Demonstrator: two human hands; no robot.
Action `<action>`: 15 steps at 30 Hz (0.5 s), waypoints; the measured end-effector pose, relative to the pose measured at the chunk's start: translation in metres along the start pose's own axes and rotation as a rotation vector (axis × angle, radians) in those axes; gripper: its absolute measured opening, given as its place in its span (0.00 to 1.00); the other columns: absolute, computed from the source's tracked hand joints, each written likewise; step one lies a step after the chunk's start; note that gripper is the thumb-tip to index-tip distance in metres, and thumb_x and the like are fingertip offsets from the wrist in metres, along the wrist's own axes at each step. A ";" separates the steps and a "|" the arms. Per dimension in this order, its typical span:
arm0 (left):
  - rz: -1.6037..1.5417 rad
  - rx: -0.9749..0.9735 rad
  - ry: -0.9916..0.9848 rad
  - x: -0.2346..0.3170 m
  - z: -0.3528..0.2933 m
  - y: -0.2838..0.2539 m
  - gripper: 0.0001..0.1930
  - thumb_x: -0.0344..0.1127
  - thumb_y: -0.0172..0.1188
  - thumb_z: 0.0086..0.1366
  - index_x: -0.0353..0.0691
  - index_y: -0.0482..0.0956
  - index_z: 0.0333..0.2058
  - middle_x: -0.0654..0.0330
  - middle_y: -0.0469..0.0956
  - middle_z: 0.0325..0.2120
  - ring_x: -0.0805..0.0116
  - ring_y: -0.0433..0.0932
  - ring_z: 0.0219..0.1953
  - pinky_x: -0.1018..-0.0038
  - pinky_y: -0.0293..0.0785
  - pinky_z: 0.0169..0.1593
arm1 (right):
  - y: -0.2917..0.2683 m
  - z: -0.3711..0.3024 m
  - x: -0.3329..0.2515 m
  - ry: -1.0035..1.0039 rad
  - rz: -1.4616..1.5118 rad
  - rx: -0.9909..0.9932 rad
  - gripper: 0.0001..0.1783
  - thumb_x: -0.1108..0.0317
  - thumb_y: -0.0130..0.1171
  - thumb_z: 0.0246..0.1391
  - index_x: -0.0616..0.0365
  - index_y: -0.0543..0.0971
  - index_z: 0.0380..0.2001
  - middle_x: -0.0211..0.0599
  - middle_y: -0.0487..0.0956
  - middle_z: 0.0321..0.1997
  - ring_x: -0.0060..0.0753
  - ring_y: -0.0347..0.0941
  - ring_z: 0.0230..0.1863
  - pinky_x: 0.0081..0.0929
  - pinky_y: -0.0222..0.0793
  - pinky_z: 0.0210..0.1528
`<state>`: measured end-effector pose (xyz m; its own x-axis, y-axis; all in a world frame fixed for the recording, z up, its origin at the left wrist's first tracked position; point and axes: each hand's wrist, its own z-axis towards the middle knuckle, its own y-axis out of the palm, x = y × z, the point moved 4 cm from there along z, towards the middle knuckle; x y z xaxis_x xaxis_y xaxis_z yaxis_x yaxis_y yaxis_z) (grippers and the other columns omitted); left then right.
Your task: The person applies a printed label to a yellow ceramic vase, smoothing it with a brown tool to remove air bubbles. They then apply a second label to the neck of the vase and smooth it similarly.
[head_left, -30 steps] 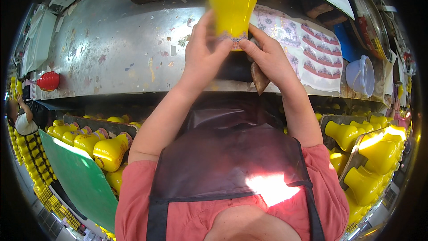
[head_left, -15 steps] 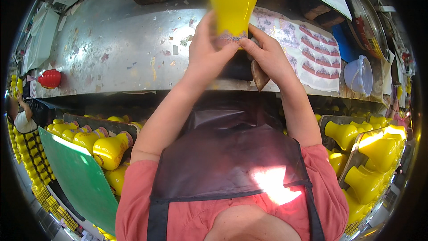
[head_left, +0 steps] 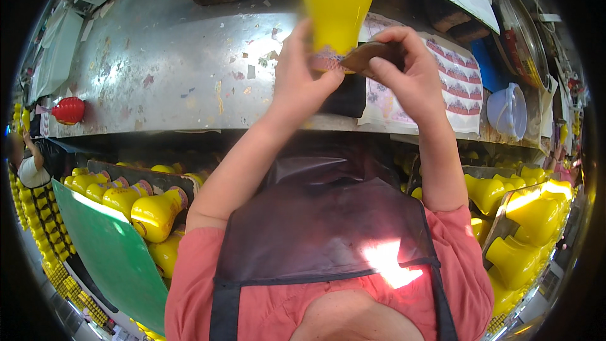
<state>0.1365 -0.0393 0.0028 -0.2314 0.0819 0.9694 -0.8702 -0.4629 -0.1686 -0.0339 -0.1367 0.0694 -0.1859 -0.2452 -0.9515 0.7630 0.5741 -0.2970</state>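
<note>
A glossy yellow vase (head_left: pixel 336 0) lies with its wide end away from me. A patterned decal band (head_left: pixel 327 58) in pink and purple runs round its narrow end. My left hand (head_left: pixel 300 72) is wrapped round that narrow end from the left, thumb by the band. My right hand (head_left: pixel 413 69) pinches a thin brown scraper (head_left: pixel 375 57) between thumb and fingers. The scraper's tip meets the band's right side, or lies just beside it. Below the vase a black cloth or pad (head_left: pixel 344 102) shows on the metal table (head_left: pixel 183 76).
Printed decal sheets (head_left: pixel 459 79) lie to the right, by a pale bucket (head_left: pixel 507 111). A red ribbed pot (head_left: pixel 69 111) stands at the table's left. Yellow vases (head_left: pixel 158 213) fill boards on my left, behind a green panel (head_left: pixel 113 246), with more vases (head_left: pixel 521 259) on my right.
My right hand has come away from the vase's rim, and the scraper has turned up so its tip points at the decal band. The vase has shifted slightly right.
</note>
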 end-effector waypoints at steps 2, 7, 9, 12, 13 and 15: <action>-0.005 -0.005 0.024 -0.001 0.000 0.000 0.46 0.35 0.71 0.53 0.35 0.59 0.70 0.44 0.67 0.63 0.46 0.69 0.65 0.57 0.68 0.67 | 0.005 0.001 -0.016 -0.254 -0.346 0.009 0.18 0.77 0.65 0.55 0.58 0.78 0.50 0.41 0.83 0.42 0.37 0.82 0.41 0.30 0.78 0.46; 0.038 0.005 0.037 -0.003 -0.003 0.000 0.46 0.34 0.71 0.52 0.36 0.59 0.69 0.46 0.68 0.62 0.46 0.70 0.64 0.57 0.67 0.67 | 0.009 0.008 -0.043 -0.446 -0.565 -0.004 0.17 0.77 0.68 0.54 0.56 0.81 0.48 0.42 0.84 0.41 0.45 0.84 0.42 0.31 0.79 0.44; 0.039 0.004 0.060 -0.002 -0.003 -0.001 0.47 0.34 0.71 0.51 0.37 0.59 0.69 0.46 0.68 0.61 0.46 0.70 0.63 0.57 0.67 0.66 | 0.017 0.007 -0.052 -0.600 -0.591 -0.136 0.17 0.76 0.70 0.53 0.55 0.82 0.47 0.41 0.84 0.36 0.46 0.83 0.37 0.31 0.79 0.39; 0.014 0.011 0.053 0.000 -0.002 -0.001 0.46 0.34 0.71 0.51 0.37 0.60 0.69 0.47 0.69 0.60 0.46 0.71 0.62 0.57 0.69 0.65 | 0.019 0.011 -0.057 -0.587 -0.819 -0.025 0.17 0.74 0.71 0.53 0.54 0.83 0.47 0.41 0.81 0.32 0.47 0.80 0.32 0.37 0.77 0.35; 0.008 0.018 0.052 0.002 -0.002 0.000 0.45 0.34 0.71 0.52 0.37 0.60 0.68 0.47 0.70 0.59 0.47 0.71 0.62 0.57 0.69 0.65 | 0.019 0.012 -0.061 -0.633 -0.848 0.047 0.13 0.74 0.66 0.49 0.52 0.82 0.41 0.41 0.77 0.29 0.49 0.78 0.30 0.43 0.74 0.34; -0.029 0.030 0.007 0.004 -0.002 0.001 0.44 0.34 0.72 0.53 0.37 0.61 0.68 0.47 0.71 0.58 0.48 0.72 0.61 0.57 0.70 0.64 | 0.027 0.013 -0.064 -0.700 -0.802 -0.091 0.13 0.74 0.65 0.50 0.53 0.81 0.41 0.41 0.77 0.30 0.49 0.78 0.32 0.42 0.75 0.35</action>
<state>0.1338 -0.0377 0.0065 -0.2093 0.1022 0.9725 -0.8631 -0.4867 -0.1346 0.0065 -0.1152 0.1236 -0.1944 -0.9545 -0.2260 0.5213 0.0947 -0.8481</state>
